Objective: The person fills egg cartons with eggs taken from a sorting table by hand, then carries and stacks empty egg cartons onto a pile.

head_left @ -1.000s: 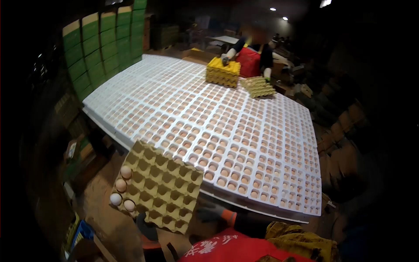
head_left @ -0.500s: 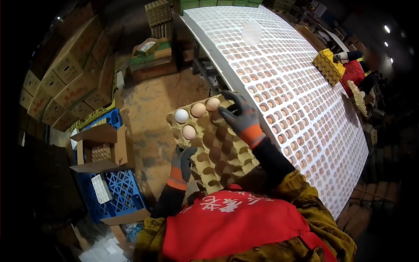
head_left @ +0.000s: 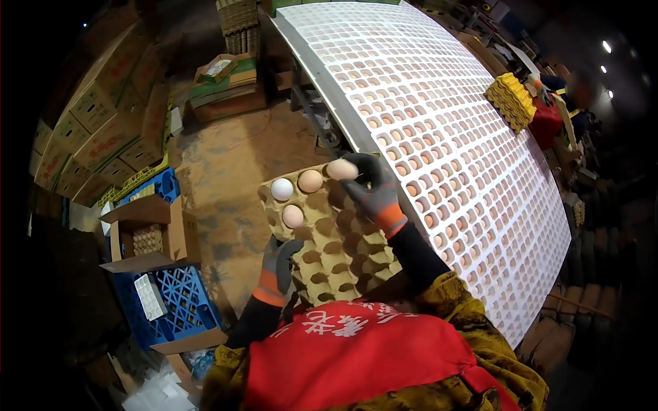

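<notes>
In the head view, my left hand (head_left: 277,266), in a grey and orange glove, grips the near left edge of a cardboard egg tray (head_left: 322,248). My right hand (head_left: 375,194), gloved alike, closes its fingers on a slightly blurred light brown egg (head_left: 340,170) at the tray's far right corner. Whether this egg has left its cup I cannot tell. A white egg (head_left: 282,189), a brown egg (head_left: 310,181) and a paler egg (head_left: 293,216) sit in the far left cups. Just right of my right hand lies a white rack (head_left: 439,240) whose many cups hold eggs.
Stacked cartons (head_left: 103,130) stand at left. An opened box (head_left: 185,233) with eggs and a blue crate (head_left: 181,301) are nearer. A yellow tray stack (head_left: 510,103) sits on the rack's far side, beside a person in red (head_left: 545,123).
My right hand has gone from spread fingers beside the far right egg to a grip on it. My left hand still holds the tray; the whole view has shifted slightly.
</notes>
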`<state>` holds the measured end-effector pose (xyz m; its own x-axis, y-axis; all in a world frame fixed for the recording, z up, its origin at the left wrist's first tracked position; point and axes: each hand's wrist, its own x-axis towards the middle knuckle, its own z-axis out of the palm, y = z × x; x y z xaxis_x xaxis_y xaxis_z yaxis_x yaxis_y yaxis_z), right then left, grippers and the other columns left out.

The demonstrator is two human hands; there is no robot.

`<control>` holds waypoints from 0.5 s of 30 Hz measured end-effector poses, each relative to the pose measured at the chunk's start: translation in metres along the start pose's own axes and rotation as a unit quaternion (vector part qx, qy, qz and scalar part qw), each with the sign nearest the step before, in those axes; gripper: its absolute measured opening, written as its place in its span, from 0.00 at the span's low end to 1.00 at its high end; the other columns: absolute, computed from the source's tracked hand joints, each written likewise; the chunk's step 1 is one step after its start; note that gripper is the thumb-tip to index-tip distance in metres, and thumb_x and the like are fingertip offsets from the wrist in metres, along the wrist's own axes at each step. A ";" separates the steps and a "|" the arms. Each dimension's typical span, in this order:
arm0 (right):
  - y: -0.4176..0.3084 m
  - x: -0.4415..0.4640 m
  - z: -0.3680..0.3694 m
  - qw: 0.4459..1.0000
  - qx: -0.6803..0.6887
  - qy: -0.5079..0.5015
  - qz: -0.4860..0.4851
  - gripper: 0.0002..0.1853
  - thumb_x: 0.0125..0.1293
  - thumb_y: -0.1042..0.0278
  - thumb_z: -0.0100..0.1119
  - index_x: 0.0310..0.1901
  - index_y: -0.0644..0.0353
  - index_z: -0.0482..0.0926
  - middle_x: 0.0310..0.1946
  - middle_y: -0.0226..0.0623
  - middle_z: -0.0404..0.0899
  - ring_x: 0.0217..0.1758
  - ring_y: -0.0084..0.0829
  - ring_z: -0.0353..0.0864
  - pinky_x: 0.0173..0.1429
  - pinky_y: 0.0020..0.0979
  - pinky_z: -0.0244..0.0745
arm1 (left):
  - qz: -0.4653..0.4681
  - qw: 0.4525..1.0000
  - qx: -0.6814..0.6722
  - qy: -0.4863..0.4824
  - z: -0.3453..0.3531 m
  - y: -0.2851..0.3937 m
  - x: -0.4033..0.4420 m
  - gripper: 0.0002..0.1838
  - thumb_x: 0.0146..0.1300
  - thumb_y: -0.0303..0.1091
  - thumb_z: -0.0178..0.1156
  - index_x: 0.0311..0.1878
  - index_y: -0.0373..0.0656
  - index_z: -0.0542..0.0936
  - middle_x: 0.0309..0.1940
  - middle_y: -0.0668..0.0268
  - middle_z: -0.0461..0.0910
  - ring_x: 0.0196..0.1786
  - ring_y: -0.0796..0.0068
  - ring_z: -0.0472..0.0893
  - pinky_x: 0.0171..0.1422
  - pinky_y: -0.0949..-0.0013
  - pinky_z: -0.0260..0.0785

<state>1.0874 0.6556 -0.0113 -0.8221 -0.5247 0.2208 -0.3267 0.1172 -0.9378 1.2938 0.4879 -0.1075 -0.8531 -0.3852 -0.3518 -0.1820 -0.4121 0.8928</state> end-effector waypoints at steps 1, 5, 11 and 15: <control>-0.001 -0.002 -0.005 0.993 0.097 0.027 0.056 0.23 0.63 0.70 0.64 0.59 0.59 0.74 0.52 0.39 0.79 0.54 0.32 0.79 0.60 0.35 0.74 | -0.003 1.000 -0.003 -0.001 0.000 -0.004 0.004 0.20 0.67 0.38 0.62 0.58 0.40 0.75 0.45 0.68 0.84 0.41 0.78 0.82 0.35 0.75 0.71; -0.003 -0.022 -0.029 0.866 0.481 0.047 0.126 0.24 0.76 0.56 0.52 0.65 0.63 0.70 0.54 0.40 0.78 0.56 0.31 0.80 0.59 0.34 0.79 | 0.009 1.000 0.019 -0.005 0.003 -0.010 0.009 0.19 0.67 0.39 0.61 0.57 0.39 0.78 0.47 0.67 0.84 0.43 0.76 0.82 0.38 0.73 0.73; 0.026 -0.034 -0.051 0.744 0.648 0.007 0.165 0.31 0.75 0.41 0.51 0.62 0.64 0.71 0.52 0.39 0.81 0.49 0.31 0.85 0.51 0.31 0.85 | -0.027 1.000 -0.007 0.002 0.016 0.004 0.009 0.18 0.68 0.39 0.57 0.54 0.38 0.82 0.50 0.63 0.84 0.52 0.72 0.81 0.51 0.71 0.74; 0.036 -0.032 -0.058 0.714 0.679 0.000 0.169 0.34 0.73 0.37 0.50 0.61 0.64 0.71 0.50 0.40 0.81 0.45 0.28 0.85 0.46 0.28 0.87 | -0.022 0.999 0.037 0.001 0.011 -0.006 0.020 0.19 0.70 0.39 0.54 0.55 0.36 0.82 0.51 0.62 0.84 0.54 0.71 0.81 0.57 0.69 0.73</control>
<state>1.0753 0.7256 -0.0365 -0.7468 -0.6602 -0.0806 0.6445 -0.6884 -0.3329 1.2726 0.4920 -0.1171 -0.8421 -0.3704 -0.3920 -0.2549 -0.3671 0.8946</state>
